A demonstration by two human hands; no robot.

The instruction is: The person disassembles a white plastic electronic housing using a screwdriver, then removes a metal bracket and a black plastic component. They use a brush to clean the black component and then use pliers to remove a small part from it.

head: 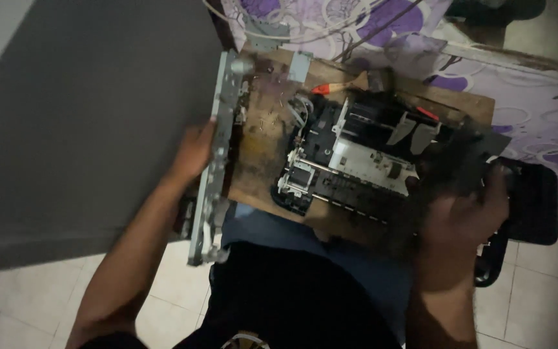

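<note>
- Left hand [196,152] curled around a long grey stamped-metal frame rail [217,161], gripping mid-length; rail stands on edge along the left side of the board, lower end hanging past it over the lap.
- Right hand [463,216] blurred, fingers seem wrapped on a dark flat plastic panel [469,158] at the right end of the unit; exact grip cannot be told.
- Opened black-and-white printer chassis [356,161], rollers and guide shaft exposed, sits mid-board on the worn brown wooden board [259,152] across the knees.
- Red-handled tool [330,87] lies behind the chassis; small loose screws [267,119] scattered on bare wood near the rail.
- Purple patterned cloth [356,26] beyond the board, pale tiled floor [169,278] below.
- Risk: one-handed hold on the rail looks unbalanced; it could tip off.
- Risk: board on knees could tilt, rolling the screws to the floor.
</note>
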